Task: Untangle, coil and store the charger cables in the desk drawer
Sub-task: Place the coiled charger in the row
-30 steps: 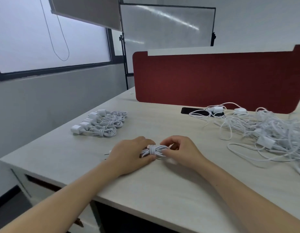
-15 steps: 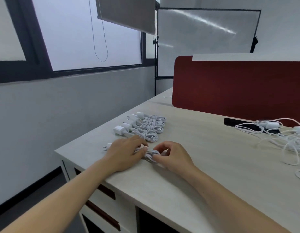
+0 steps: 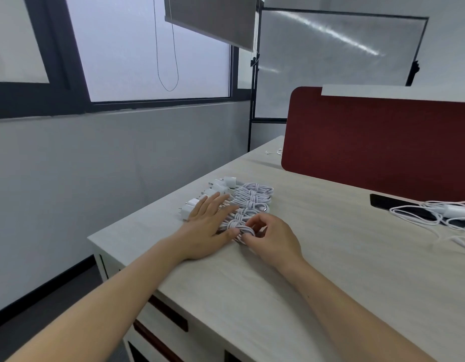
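Several coiled chargers (image 3: 253, 195) lie in a row on the desk (image 3: 330, 257), plugs all one way (likely for tidy stacking in the drawer (image 3: 171, 318)). At the row's near end, the right hand (image 3: 274, 237) pinches the nearest bundle (image 3: 237, 227) by its wrap. The left hand (image 3: 209, 219) lies flat beside it, fingers straight, probably steadying it. Well right of the row, the tangled cables (image 3: 432, 214) wait.

— And the left?
— The left hand (image 3: 210, 223) lies flat, fingers spread, just left of the coiled cable (image 3: 236, 224), thumb touching it.
— The right?
— The right hand (image 3: 274, 237) pinches the cable's right end, fingers curled; both forearms reach forward.
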Demonstrator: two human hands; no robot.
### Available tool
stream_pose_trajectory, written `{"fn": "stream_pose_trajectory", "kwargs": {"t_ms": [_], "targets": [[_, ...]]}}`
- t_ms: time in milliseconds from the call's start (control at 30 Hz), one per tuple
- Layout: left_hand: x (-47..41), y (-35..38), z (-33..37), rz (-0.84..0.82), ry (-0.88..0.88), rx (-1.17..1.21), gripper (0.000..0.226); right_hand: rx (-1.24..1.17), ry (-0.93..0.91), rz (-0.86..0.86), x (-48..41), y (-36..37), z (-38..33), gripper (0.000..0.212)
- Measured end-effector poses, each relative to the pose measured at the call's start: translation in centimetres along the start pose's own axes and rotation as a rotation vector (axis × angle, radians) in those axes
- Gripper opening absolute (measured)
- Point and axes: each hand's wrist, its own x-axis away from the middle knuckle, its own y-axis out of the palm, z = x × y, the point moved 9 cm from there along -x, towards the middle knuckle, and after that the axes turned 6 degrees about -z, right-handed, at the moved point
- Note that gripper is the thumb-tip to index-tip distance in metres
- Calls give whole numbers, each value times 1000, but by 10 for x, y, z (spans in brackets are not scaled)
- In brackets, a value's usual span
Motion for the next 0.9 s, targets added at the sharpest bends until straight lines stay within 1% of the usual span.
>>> {"fn": "stream_pose_trajectory", "kwargs": {"t_ms": [67,133,367,433,500,600,667,733,800,900], "targets": [[-7,2,-2,4,17,2,91,1,3,13,-4,0,2,11],[-14,3,-6,17,20,18,92,3,5,22,-8,-1,4,12],[-25,-5,-9,88,-23,74,78,36,28,32,-16,-2,5,14],[-22,-10,-6,134,-18,79,74,-15,25,23,-14,-2,6,17],[-19,-15,-4,190,-17,72,67,-120,26,28,-12,-3,8,18],[-11,-27,7,356,-18,137,53,-334,44,105,-3,-15,15,6],[-3,-37,28,481,42,177,42,-422,68,152,6,-26,24,12],[4,-43,58,572,134,185,31,-452,96,191,16,-40,35,16],[4,-42,89,601,186,212,24,-468,128,241,29,-60,51,18],[-7,-30,131,566,204,307,24,-472,176,298,52,-97,79,19]]}}
